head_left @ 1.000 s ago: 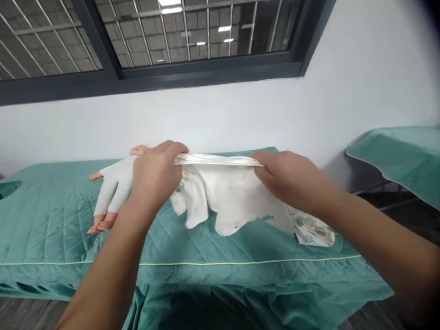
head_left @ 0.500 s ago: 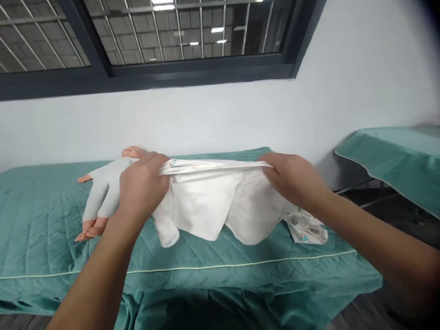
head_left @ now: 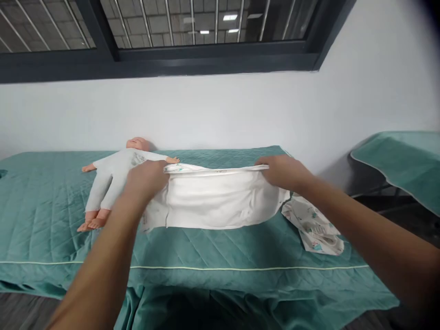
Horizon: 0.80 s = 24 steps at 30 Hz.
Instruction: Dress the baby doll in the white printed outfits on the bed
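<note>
A white baby garment [head_left: 213, 199] with a small coloured print along its folded top edge is stretched level between my two hands, above the bed. My left hand [head_left: 147, 178] is closed on its left end, and my right hand [head_left: 282, 173] grips the right end. The lower part hangs down in a broad panel; its exact kind I cannot make out. Behind my left hand lies a baby doll [head_left: 115, 169] on its back, in a pale suit, one arm reaching toward the garment. Beside my right forearm rests a crumpled printed cloth [head_left: 318, 229].
The bed has a green quilted cover [head_left: 44, 206] with a pale piped edge. A white wall [head_left: 220, 110] and a dark window frame [head_left: 220, 59] stand behind it. Another green-covered surface [head_left: 405, 160] is at the right.
The garment's hanging part has swung up, and its loose flaps now form one flatter panel. My hands remain gripping its ends. The view has shifted slightly, showing more of the doll and the printed cloth.
</note>
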Available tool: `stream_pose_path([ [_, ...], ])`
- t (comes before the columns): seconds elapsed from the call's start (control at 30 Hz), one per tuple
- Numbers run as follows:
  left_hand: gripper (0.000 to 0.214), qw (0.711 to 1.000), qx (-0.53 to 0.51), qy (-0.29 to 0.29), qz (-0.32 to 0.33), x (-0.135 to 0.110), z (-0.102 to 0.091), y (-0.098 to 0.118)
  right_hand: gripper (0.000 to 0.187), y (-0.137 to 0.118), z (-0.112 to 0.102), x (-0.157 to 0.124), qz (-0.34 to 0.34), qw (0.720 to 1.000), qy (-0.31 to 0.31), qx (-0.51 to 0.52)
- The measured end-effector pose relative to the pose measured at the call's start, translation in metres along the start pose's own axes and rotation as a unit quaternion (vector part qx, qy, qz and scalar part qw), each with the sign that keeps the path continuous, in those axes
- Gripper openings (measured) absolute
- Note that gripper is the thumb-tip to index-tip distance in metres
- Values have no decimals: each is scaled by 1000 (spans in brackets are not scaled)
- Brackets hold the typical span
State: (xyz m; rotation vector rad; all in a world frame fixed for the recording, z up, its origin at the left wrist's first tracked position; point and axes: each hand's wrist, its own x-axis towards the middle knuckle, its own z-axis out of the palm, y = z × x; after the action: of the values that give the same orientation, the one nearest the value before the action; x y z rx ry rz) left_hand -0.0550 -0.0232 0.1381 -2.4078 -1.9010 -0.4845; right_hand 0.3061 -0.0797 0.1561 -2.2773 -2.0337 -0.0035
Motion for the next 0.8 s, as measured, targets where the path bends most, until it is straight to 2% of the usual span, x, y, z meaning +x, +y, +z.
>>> stream_pose_path([
  [0.07,36,996,53,-32,-60,-1,23,14,47,-18,27,13,-14,1000,-4,-14],
  [0.13,44,995,67,-17,-67,-13,53,35,51,-44,63,12,-37,997,60,-34],
  [0.17,43,997,57,-11,-47,-22,70,46,52,-58,82,7,-73,994,74,-41],
  [0.2,42,999,34,-11,-11,-31,87,55,51,-72,101,1,-137,988,64,-38],
  [0.27,37,998,-31,-42,43,-44,117,69,49,-93,134,-10,-242,969,41,-2],
  [0.3,35,996,-52,-49,45,-47,130,72,49,-100,146,-13,-247,968,36,17],
  [0.4,34,996,-62,-55,14,-37,152,71,48,-109,165,-5,-126,991,33,44],
  [0.53,34,999,-34,-37,-18,-10,161,66,49,-115,170,20,4,998,48,33],
  [0.67,36,998,-33,-22,-56,-1,169,76,56,-128,177,36,83,995,39,25],
  [0.8,38,998,-46,12,-29,-9,175,82,59,-138,185,44,120,991,47,35],
])
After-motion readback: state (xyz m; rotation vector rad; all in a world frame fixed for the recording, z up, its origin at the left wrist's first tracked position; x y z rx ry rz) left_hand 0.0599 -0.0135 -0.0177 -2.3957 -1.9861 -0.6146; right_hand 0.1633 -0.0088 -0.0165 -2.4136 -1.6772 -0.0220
